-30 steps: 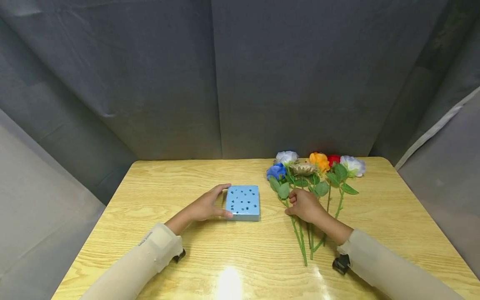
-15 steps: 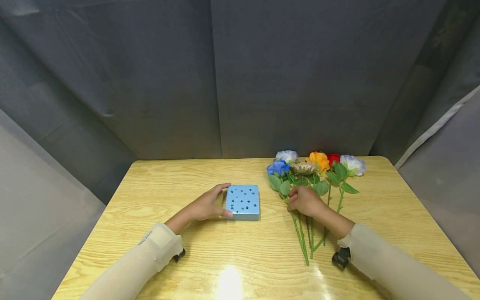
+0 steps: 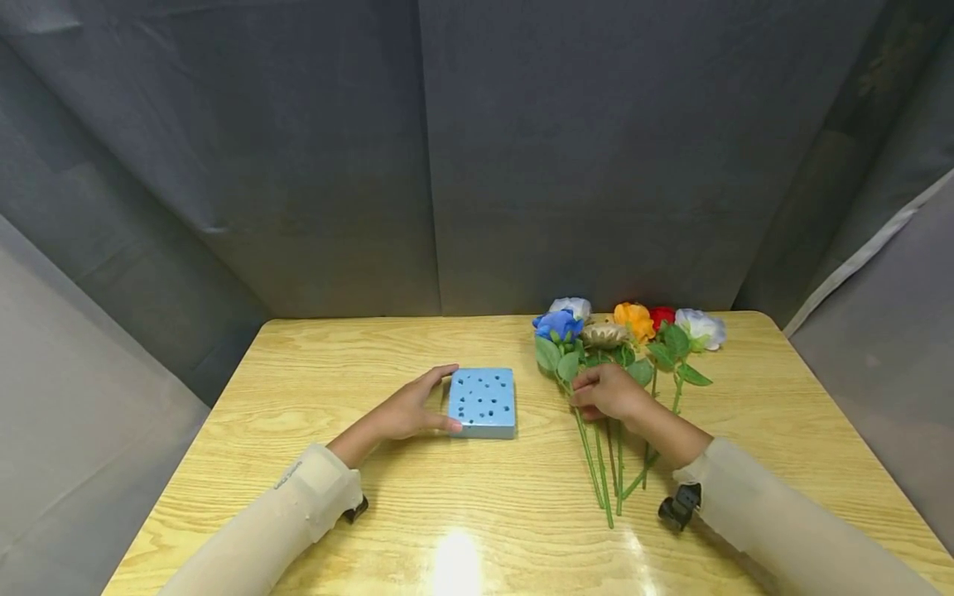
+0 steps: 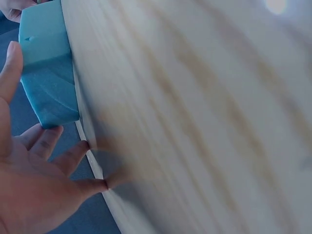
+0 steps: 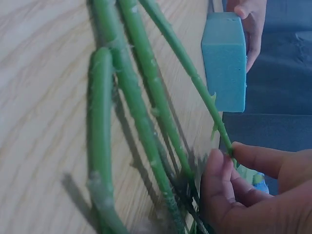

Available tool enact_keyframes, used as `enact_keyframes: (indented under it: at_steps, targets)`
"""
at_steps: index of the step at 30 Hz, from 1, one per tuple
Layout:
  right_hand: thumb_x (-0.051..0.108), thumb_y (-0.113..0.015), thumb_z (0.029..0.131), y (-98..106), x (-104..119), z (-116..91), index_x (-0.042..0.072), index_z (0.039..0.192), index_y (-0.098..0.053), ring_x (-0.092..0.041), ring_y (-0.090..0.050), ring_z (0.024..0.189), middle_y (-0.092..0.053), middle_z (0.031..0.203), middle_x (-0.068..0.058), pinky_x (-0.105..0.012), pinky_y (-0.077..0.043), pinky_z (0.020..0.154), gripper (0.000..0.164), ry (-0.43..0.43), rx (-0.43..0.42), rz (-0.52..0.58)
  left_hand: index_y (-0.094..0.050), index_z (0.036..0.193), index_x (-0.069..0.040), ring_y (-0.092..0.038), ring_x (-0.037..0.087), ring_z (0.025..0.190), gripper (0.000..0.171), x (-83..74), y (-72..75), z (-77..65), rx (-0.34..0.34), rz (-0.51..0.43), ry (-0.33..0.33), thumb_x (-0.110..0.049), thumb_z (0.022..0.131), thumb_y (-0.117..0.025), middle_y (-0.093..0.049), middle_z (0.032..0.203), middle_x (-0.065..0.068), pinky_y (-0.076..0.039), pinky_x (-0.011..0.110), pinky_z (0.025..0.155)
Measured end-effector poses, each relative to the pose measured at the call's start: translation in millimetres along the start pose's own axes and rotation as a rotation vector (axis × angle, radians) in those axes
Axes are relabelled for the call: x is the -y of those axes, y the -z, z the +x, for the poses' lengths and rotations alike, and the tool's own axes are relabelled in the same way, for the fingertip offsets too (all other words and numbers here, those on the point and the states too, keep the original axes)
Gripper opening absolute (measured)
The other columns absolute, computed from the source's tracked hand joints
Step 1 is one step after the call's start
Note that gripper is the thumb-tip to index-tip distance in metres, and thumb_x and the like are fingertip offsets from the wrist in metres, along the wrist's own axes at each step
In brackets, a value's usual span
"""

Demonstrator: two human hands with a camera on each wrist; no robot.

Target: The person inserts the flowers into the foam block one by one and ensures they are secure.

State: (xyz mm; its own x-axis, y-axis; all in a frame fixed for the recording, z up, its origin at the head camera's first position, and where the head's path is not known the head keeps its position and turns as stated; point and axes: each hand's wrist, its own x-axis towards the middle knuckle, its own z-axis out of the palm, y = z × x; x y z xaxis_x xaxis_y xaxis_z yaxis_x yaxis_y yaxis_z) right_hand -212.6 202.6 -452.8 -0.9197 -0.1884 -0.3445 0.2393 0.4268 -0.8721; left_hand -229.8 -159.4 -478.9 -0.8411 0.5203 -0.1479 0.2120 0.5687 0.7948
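Observation:
A light blue floral foam block (image 3: 483, 397), dotted with holes, lies on the table. My left hand (image 3: 406, 411) holds it from its left side, thumb at the front edge and index finger at the back corner. With my right hand (image 3: 611, 391) I pinch the stem of a blue artificial rose (image 3: 559, 325); thumb and fingertips meet on the thin green stem (image 5: 195, 78) in the right wrist view. That stem stands a little apart from the other stems (image 5: 141, 97) on the tabletop. Part of the block (image 4: 48, 68) shows beside the fingers in the left wrist view.
Several more artificial flowers lie to the right: a white one (image 3: 572, 307), a brownish one (image 3: 605, 334), an orange one (image 3: 634, 319), a red one (image 3: 662, 316) and a pale lilac one (image 3: 701, 329). Dark cloth (image 3: 440, 165) hangs behind the wooden table (image 3: 358, 348).
The blue rose has shifted slightly right and away from me, with my right hand moving slightly the same way on its stem. My left hand and the foam block have stayed put.

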Motion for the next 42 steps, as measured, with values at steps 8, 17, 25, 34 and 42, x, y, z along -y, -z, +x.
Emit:
enact_keyframes:
  at_steps: [8, 17, 25, 34, 42]
  targets:
    - [0.002, -0.060, 0.102, 1.0, 6.0, -2.5, -0.015, 0.139, -0.047, -0.030, -0.075, 0.093, -0.069, 0.114, -0.029, -0.037, -0.063, 0.079, 0.043, -0.007, 0.068, 0.140, -0.034, 0.159, -0.024, -0.025, 0.035, 0.155, 0.099, -0.3, -0.6, 0.8, -0.012, -0.021, -0.018, -0.039, 0.080, -0.090, -0.031, 0.167, 0.012, -0.025, 0.059, 0.122]
    - [-0.001, -0.058, 0.103, -6.7, 15.4, -2.0, -0.015, 0.143, -0.044, -0.035, -0.074, 0.104, -0.062, 0.122, -0.033, -0.044, -0.059, 0.091, 0.044, 0.054, 0.070, 0.262, -0.037, 0.155, -0.030, -0.024, 0.034, 0.156, 0.093, 1.4, -2.4, -0.5, -0.003, -0.026, 0.028, -0.041, 0.079, -0.090, -0.028, 0.168, 0.013, -0.024, 0.057, 0.123]
    - [-0.001, -0.058, 0.104, -13.1, 31.9, 1.2, -0.012, 0.136, -0.049, -0.031, -0.075, 0.103, -0.066, 0.121, -0.031, -0.036, -0.062, 0.083, 0.035, 0.112, 0.020, 0.263, -0.037, 0.155, -0.027, -0.026, 0.036, 0.154, 0.094, 2.7, -3.7, -1.7, -0.006, -0.018, 0.022, -0.040, 0.079, -0.090, -0.030, 0.167, 0.015, -0.025, 0.059, 0.122]
    - [-0.002, -0.058, 0.103, -17.9, 59.4, 9.6, -0.009, 0.124, -0.054, -0.025, -0.077, 0.097, -0.070, 0.116, -0.030, -0.041, -0.060, 0.088, 0.022, 0.179, -0.016, 0.284, -0.039, 0.154, -0.026, -0.027, 0.039, 0.154, 0.091, 2.7, -2.3, 0.4, -0.009, -0.011, 0.001, -0.039, 0.079, -0.090, -0.030, 0.166, 0.018, -0.024, 0.060, 0.122]
    - [-0.004, -0.058, 0.103, -19.6, 88.0, 17.6, -0.010, 0.128, -0.052, -0.023, -0.076, 0.094, -0.069, 0.118, -0.032, -0.045, -0.058, 0.092, 0.026, 0.220, -0.012, 0.339, -0.039, 0.153, -0.029, -0.027, 0.038, 0.154, 0.091, 3.1, -1.3, 3.2, -0.002, -0.019, 0.010, -0.040, 0.078, -0.090, -0.030, 0.166, 0.018, -0.025, 0.059, 0.122]
